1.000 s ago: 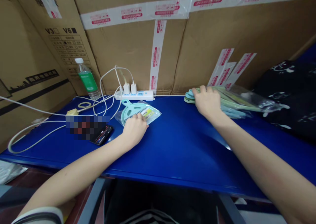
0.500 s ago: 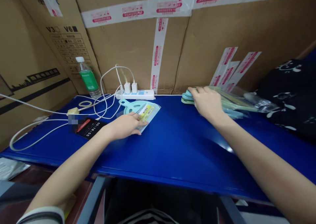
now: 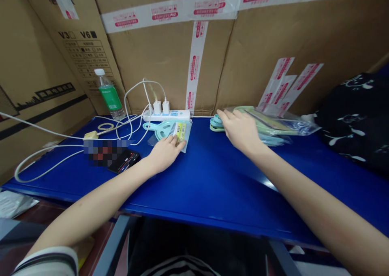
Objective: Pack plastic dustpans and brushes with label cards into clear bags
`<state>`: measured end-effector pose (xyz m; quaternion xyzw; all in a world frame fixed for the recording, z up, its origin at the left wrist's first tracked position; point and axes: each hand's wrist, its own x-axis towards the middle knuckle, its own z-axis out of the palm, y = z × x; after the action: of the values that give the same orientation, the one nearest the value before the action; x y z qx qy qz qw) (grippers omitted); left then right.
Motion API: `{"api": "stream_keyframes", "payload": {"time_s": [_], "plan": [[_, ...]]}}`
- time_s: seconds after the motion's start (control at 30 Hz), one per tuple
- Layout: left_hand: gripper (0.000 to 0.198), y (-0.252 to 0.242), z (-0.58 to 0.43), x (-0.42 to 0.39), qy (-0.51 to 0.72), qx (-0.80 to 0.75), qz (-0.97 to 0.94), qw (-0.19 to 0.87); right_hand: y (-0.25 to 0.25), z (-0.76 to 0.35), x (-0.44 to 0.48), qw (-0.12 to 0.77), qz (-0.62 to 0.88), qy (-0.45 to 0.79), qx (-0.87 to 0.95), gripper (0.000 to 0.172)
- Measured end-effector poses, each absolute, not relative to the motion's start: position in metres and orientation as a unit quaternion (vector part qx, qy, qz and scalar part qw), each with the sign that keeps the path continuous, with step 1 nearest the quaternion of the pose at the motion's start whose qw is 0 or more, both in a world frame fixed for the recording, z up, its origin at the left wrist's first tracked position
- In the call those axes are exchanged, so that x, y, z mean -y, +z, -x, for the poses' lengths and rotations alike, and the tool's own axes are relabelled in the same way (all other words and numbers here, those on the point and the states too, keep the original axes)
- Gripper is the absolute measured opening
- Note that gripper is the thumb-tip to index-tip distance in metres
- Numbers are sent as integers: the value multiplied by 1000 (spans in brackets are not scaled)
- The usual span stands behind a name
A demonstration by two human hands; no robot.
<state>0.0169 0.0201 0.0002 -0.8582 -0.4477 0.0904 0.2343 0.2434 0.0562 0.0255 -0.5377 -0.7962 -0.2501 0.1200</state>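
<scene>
A light-blue dustpan and brush set (image 3: 162, 129) in a clear bag with a yellow label lies in front of the power strip. My left hand (image 3: 165, 152) rests on its near edge, fingers stretched out over the label end. To the right is a pile of similar bagged sets (image 3: 270, 124), green and light blue, with the handles pointing left. My right hand (image 3: 240, 130) lies flat over the handle end of this pile, fingers spread forward. Under that palm, part of the handles is hidden.
A white power strip (image 3: 179, 115) with chargers and looping cables stands at the back. Left of it are a water bottle (image 3: 111, 97) and a phone (image 3: 124, 161). Cardboard (image 3: 164, 61) walls the back; a dark patterned cloth (image 3: 358, 122) lies at the right.
The pile has slid left with my right hand. Under my left hand, the single set has turned and shifted slightly left and back; that hand has moved a little right and away from me.
</scene>
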Motion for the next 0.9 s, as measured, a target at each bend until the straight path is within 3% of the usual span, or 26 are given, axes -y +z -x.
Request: {"api": "stream_keyframes", "payload": {"time_s": [0.17, 0.53, 0.67, 0.9], "plan": [[44, 2, -20, -20, 94, 449, 857, 234, 20, -230, -53, 135, 505, -275, 807, 46], [40, -1, -17, -17, 73, 442, 865, 227, 16, -246, -53, 246, 466, -170, 833, 48], [39, -2, -15, -17, 62, 439, 869, 219, 15, -252, -54, 249, 450, -185, 837, 44], [39, -1, -15, -17, 71, 442, 868, 216, 12, -252, -50, 181, 507, -191, 821, 63]]}}
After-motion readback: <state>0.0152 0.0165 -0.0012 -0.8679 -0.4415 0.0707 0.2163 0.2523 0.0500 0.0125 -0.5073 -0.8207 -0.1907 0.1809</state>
